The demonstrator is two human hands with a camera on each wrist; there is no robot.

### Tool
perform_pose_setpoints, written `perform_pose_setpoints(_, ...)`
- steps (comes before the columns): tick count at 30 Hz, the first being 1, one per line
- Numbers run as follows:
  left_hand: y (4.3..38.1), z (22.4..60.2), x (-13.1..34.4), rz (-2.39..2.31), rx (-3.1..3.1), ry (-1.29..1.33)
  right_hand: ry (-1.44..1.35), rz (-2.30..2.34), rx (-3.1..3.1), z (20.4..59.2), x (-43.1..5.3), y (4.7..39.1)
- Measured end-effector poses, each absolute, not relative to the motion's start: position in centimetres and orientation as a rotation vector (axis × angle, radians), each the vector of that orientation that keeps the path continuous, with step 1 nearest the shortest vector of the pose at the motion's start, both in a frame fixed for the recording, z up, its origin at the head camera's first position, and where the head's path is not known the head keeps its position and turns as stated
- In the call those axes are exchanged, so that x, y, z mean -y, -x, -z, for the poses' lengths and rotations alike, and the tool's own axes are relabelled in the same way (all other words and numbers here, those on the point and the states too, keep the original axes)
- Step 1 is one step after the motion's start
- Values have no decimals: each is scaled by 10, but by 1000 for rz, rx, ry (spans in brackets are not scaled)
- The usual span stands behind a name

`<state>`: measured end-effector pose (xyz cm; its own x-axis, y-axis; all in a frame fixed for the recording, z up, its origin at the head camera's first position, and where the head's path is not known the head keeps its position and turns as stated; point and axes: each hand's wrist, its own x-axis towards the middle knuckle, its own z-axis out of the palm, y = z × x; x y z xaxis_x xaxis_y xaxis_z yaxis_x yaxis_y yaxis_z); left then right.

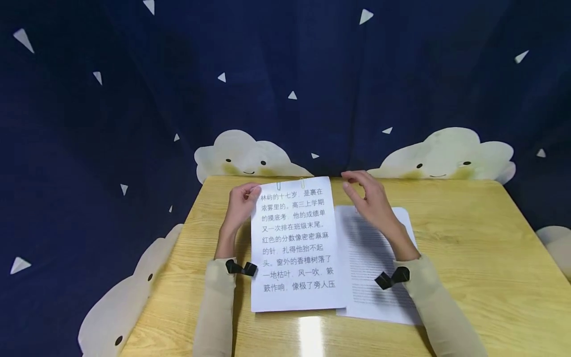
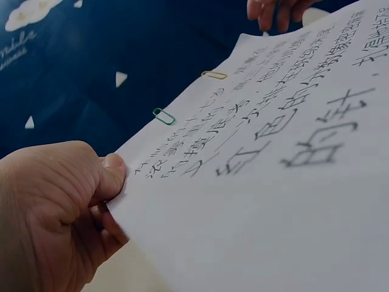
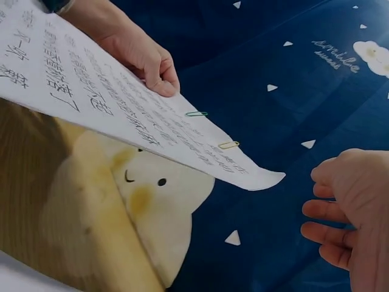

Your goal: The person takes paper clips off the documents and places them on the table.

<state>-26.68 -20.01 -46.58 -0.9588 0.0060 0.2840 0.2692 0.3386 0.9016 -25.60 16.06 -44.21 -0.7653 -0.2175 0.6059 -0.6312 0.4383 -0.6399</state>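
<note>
My left hand (image 1: pixel 242 204) pinches the upper left corner of a sheaf of printed paper (image 1: pixel 294 248), thumb on the front face. Large Chinese characters cover the page, which is raised off the table in the wrist views. Along its top edge sit a green paper clip (image 2: pixel 163 116) and a yellow paper clip (image 2: pixel 214 75). Just beyond the sheaf's upper right corner, my right hand (image 1: pixel 372 202) hovers with relaxed, slightly bent fingers and holds nothing. Beneath that hand lies a second printed page (image 1: pixel 374 277) in small type, partly covered by the sheaf.
The wooden table (image 1: pixel 468 258) reaches back to a dark blue curtain (image 1: pixel 267 64) with white triangles and smiling clouds. Black wrist mounts (image 1: pixel 392 277) sit on both sleeves. A bright light reflection shows near the table's front.
</note>
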Motion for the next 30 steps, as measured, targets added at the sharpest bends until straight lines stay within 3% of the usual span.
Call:
perform_pose_setpoints(14,247,437,165,1758,2308,438,-742,-1248,2202,415,-166,240)
perform_pose_setpoints(30,235,430,148,2021,2271,594,-851,-1205,2199,407,-165,230)
